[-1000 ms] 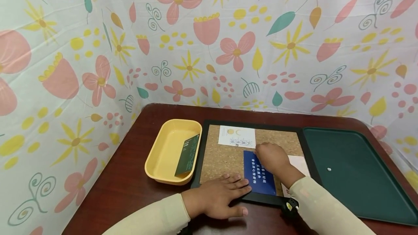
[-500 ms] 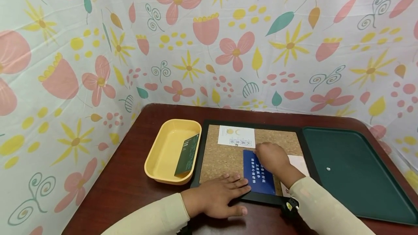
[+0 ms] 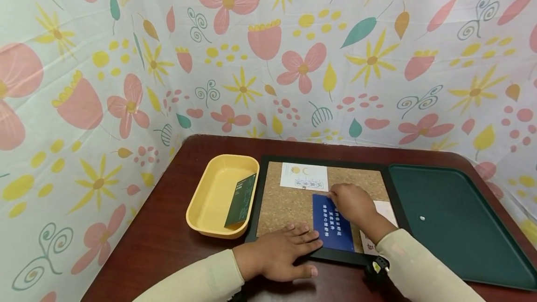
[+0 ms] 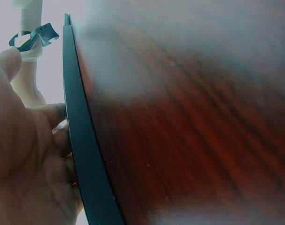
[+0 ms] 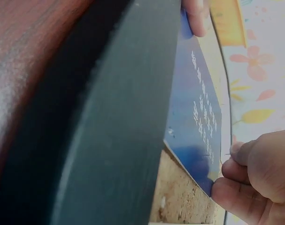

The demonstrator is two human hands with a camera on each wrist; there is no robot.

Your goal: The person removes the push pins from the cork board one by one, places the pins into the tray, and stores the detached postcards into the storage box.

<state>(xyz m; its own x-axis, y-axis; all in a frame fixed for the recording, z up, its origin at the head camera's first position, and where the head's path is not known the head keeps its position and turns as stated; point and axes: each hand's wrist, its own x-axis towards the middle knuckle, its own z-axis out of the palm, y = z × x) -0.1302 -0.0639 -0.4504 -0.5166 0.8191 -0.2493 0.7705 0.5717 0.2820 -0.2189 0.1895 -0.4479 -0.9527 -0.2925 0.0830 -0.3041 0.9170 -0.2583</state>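
A blue card (image 3: 333,227) with white writing lies on a black-framed cork board (image 3: 285,204). My left hand (image 3: 283,253) rests flat across the board's near frame, its fingertips on the card's left edge. At the card's far edge, my right hand (image 3: 351,203) has curled fingers. In the right wrist view, the thumb and forefinger of the right hand (image 5: 259,176) pinch what looks like a thin pin, mostly hidden. A white card (image 3: 304,176) with a yellow drawing lies on the far part of the board. Another pale card (image 3: 383,211) is partly covered by the right arm.
Left of the board stands a yellow basin (image 3: 209,199) with a dark green card (image 3: 241,199) leaning inside. A dark green tray (image 3: 457,227) lies on the right, holding a small shiny round piece (image 3: 422,218). A flower-patterned curtain (image 3: 268,83) hangs behind the table.
My right hand and wrist have shifted slightly to the right, staying at the blue card's far edge. The left hand has kept its place on the board.
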